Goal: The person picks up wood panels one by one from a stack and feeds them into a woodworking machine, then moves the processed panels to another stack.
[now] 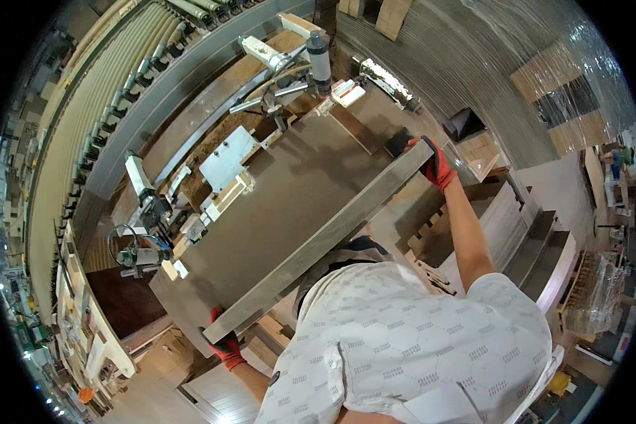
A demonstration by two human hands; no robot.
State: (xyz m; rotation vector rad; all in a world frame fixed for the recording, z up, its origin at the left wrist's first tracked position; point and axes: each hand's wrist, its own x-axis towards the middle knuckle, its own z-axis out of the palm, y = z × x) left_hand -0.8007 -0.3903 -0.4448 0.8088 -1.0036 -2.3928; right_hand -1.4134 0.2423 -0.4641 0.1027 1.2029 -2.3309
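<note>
Grey-brown wood grain runs along a long, narrow board (321,240) held slantwise in front of the person, across the near part of a brown counter (283,191). Its lower end is at the left hand (225,345) and its upper end at the right hand (439,166), each in a red and black glove. Both grips are closed on the board, the left one around its near left end, the right one around its far right end, with part of the fingers hidden behind it. Whether the board touches the counter or is lifted just above it, I cannot tell. Just beyond the right hand, a dark brown strip (355,131) lies on the counter. Along the counter's far left side stand clamping parts: an upright grey cylinder (319,60), a pale plate (227,158) with small holes, and another cylinder (143,257) nearer the left corner. Past these, a row of pale rollers (131,56) curves along the upper left. On the upper right is a large stack of grey sheets (417,63), partly under clear plastic film (586,49), with brown cardboard (544,69) showing through. The person's white patterned shirt (410,332) fills the lower middle, and a notched wooden piece (429,230) sits below the right hand.
</note>
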